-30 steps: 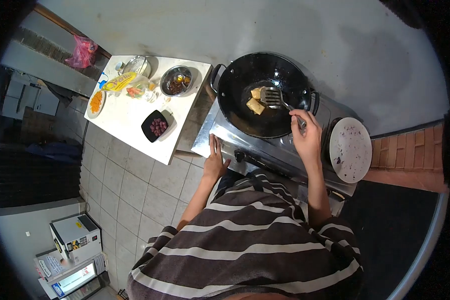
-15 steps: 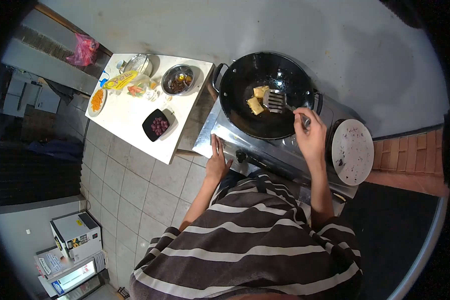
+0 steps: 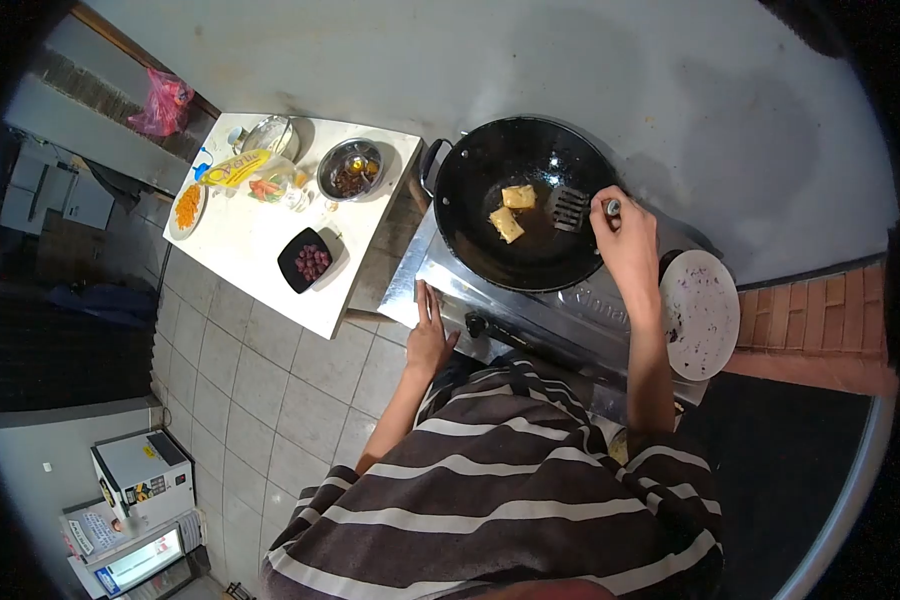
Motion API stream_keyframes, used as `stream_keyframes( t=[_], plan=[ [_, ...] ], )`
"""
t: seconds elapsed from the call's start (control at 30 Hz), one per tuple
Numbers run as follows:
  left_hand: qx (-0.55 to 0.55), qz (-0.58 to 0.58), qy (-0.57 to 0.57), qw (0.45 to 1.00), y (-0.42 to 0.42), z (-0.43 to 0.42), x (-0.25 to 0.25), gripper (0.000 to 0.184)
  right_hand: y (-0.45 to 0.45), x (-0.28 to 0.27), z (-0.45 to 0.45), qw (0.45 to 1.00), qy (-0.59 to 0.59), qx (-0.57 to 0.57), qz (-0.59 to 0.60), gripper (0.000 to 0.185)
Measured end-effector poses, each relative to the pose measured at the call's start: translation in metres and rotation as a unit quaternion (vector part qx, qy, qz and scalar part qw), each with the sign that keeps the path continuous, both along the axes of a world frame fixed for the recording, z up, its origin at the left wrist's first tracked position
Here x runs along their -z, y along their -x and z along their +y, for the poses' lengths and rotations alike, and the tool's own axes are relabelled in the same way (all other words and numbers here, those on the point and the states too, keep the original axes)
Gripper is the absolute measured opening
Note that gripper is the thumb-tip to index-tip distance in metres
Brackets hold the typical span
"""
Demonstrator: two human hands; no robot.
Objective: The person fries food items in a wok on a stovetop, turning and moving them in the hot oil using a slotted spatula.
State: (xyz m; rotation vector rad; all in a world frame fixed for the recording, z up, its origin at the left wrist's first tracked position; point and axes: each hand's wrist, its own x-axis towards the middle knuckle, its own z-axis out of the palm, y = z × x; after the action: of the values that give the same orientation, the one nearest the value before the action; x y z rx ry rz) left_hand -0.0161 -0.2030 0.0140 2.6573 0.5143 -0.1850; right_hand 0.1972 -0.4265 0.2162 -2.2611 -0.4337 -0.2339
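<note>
- Worktop (image 3: 260, 225): to your left, carrying dishes and bowls of food.
- Stove (image 3: 448, 268): in front of you, its metal edge nearest your body.
- Wok (image 3: 475, 242): on the stove, its left loop handle toward the worktop.
- Plate (image 3: 715, 325): white, flecked with dark bits, at the stove's right end, beside your right forearm.
- Metal bowl (image 3: 326, 183): at the worktop side nearest the wok, well apart from both hands.
- Right hand (image 3: 625, 245): at the wok's right rim, fingers clamped on the spatula handle. This is the hand nearer the food.
- Left hand (image 3: 427, 342): at the stove's front left corner, fingers extended, thumb apart, gripping nothing.
- Spatula (image 3: 570, 211): slotted head inside the wok, left of your right fingers. The long axis runs roughly left to right; the head points left toward the food, just short of it.
- Upper food piece (image 3: 518, 197): in the wok, left of the spatula head, long axis roughly level across the view.
- Lower food piece (image 3: 507, 226): just beside the upper one, long axis slanting down to the right. Whether the two touch cannot be told.
</note>
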Motion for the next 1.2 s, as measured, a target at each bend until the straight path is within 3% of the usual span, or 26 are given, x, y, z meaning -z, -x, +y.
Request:
stream_keyframes(
  t=[0.3,0.5,0.8,1.2],
  plan=[
    [0.011,-0.006,-0.019,1.000,0.000,0.003,-0.001,0.111,-0.017,0.034,0.004,0.992,-0.070,-0.005,0.102,0.017],
    [0.020,-0.023,-0.028,0.999,0.001,0.006,0.007,0.111,-0.013,0.024,0.009,0.976,-0.122,0.001,0.180,0.020],
    [0.028,0.005,-0.034,0.999,-0.001,0.007,-0.001,0.110,-0.017,0.025,0.004,0.994,-0.086,0.024,0.056,0.021],
    [0.014,0.012,-0.032,0.999,-0.002,0.003,-0.002,0.110,-0.012,-0.008,0.013,0.977,-0.148,0.042,0.144,0.023]
  ],
)
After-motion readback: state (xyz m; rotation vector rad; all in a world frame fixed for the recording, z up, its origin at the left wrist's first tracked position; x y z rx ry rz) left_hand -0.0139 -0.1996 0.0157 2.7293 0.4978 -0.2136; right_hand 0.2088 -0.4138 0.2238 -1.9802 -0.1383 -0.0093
